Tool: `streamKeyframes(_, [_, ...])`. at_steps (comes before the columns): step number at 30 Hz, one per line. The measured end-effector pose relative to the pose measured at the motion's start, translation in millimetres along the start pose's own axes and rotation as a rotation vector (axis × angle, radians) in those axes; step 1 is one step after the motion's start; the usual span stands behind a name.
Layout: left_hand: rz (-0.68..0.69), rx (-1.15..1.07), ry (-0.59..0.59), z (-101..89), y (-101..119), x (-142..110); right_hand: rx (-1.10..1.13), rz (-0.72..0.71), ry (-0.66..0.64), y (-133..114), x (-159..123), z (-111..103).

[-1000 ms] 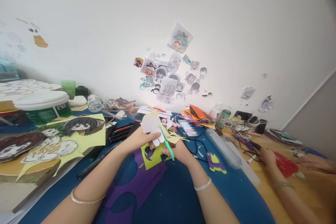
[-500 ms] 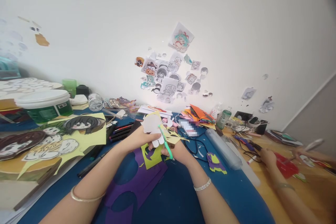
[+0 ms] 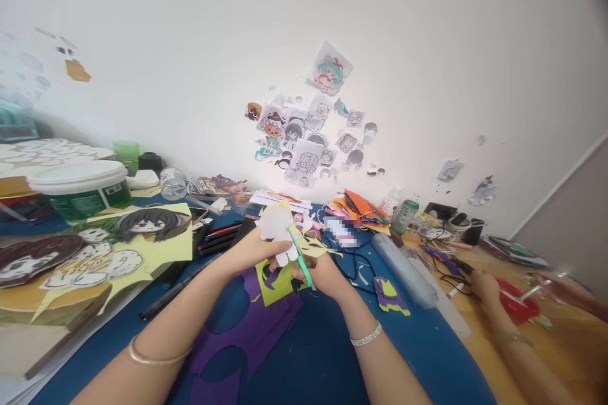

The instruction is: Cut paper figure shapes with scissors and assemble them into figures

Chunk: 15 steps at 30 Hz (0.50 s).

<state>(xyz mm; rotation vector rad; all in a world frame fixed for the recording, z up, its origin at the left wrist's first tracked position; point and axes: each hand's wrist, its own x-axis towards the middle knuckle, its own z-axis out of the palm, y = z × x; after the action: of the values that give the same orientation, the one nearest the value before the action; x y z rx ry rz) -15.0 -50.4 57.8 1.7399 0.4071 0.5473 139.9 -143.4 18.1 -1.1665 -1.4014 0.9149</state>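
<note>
White cutout (image 3: 274, 228) pinched in my left hand (image 3: 255, 251), presumably steadied for the green scissors (image 3: 303, 262). My right hand (image 3: 323, 274) curls round their handles.

R fingers (image 3: 297, 273) part-hidden by green tool (image 3: 304, 263), pixelated obj. (image 3: 341, 231) unclear, teal box (image 3: 17, 124) cut off.

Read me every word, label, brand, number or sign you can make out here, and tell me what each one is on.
None can be read for sure.
White-lidded tub: print on its green side, too small and blurred.
Clear bottle: reddish label marks, too blurred.
Green bottle: pale label, too blurred.
Pale flat thing: masked by pixel blocks.
White cutout: no writing visible.
</note>
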Motion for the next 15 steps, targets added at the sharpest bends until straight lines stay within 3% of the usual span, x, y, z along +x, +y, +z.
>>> streamKeyframes(3, [0.009, -0.008, 0.061, 3.8, 1.8, 1.0, -0.020, 0.011, 0.013, -0.6, 0.1, -0.7])
streamKeyframes(9, [0.031, 0.029, 0.064, 11.9, 1.7, 0.9, -0.144, -0.168, -0.003, -10.5, -1.2, 0.3])
streamKeyframes(15, [0.007, -0.078, 0.126, 17.2, 2.8, 2.2, -0.144, -0.219, 0.021, -17.6, -1.5, 4.5])
